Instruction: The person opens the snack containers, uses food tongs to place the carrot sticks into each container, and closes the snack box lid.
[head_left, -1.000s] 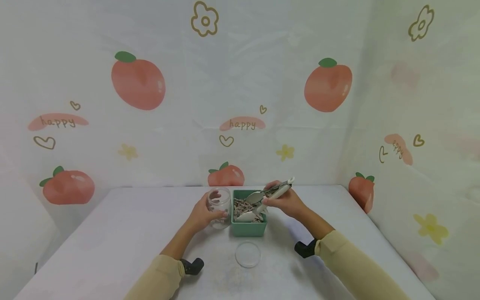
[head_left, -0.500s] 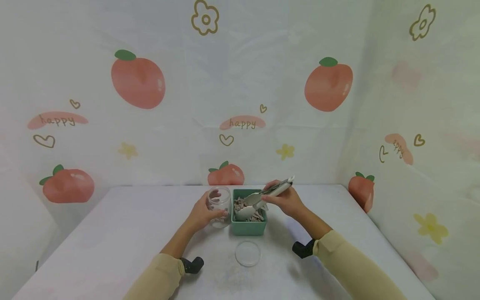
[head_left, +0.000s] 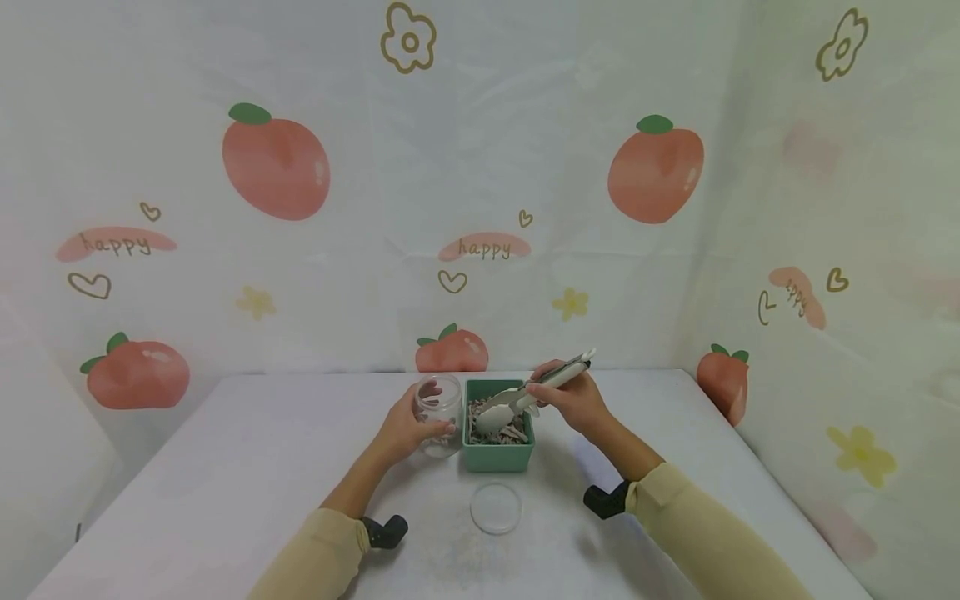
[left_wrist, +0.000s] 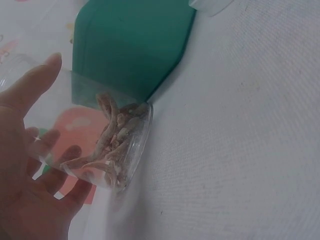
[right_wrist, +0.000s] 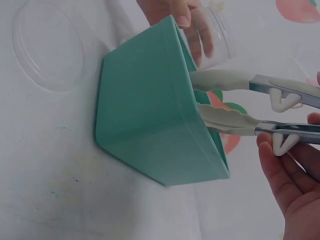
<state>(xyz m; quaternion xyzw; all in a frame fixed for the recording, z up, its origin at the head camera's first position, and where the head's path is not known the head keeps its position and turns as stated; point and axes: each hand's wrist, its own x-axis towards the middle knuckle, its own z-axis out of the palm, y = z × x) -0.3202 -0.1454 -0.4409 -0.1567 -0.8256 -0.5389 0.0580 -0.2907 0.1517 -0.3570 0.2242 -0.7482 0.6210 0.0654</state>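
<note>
My left hand (head_left: 405, 429) grips a clear jar (head_left: 438, 402), thumb on the near side and fingers round the far side. Inside the jar, several brownish dried strips (left_wrist: 112, 142) lie at its bottom. Just right of it stands a green rectangular box (head_left: 497, 457) filled with similar greyish-brown strips (head_left: 510, 436). My right hand (head_left: 576, 403) holds a pair of tongs (head_left: 558, 377) with white scalloped tips. Those tips reach down into the box among the strips, and in the right wrist view its wall hides their ends.
A clear round lid (head_left: 496, 508) lies flat on the white table (head_left: 187, 492), in front of the box. Behind the table rises a white backdrop (head_left: 465, 167) printed with fruit and hearts; another panel stands at the right.
The tips of the tongs have drawn closer together inside the box, and the handles have come nearer each other. My left hand and the jar stay in place.
</note>
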